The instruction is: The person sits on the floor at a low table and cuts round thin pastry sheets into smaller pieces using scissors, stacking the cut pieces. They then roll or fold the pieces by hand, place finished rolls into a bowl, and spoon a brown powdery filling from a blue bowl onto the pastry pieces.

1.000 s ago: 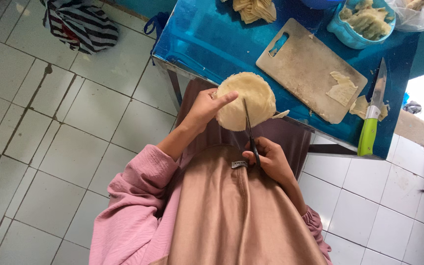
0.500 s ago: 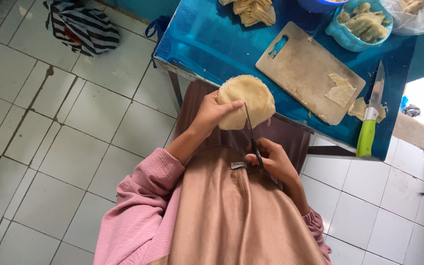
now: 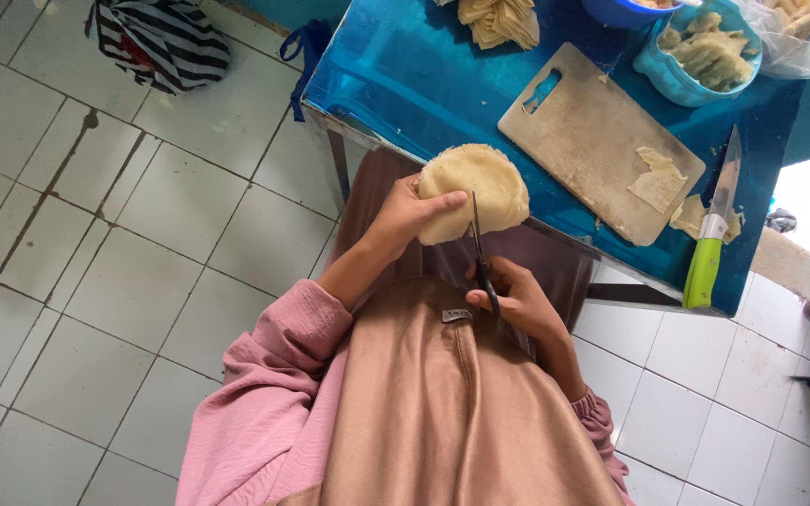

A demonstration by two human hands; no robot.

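- Left hand is pinched onto the left edge of a stack of round, pale dough wrappers, thumb on top, fingers under, holding it up over the lap right at the table's near edge.
- Right hand has its fingers curled through the handles of a small pair of scissors. The blades point up toward 12 o'clock and sit against the bottom of the wrapper stack; can't really tell how far apart they are.
- So the wrappers are in the air, not on the table, at roughly 11 o'clock from the right hand.
- Blue table takes up the top of the view. On it there's a worn wooden cutting board at about 2 o'clock from the wrappers, with a few pale dough scraps on its right end.
- A green-handled knife lies just right of the board, blade pointing up.
- A blue bowl with folded pieces sits at the far right, and another pile of wrappers is at the top edge.
- A striped bag sits on the tiled floor, way off at 10 o'clock.
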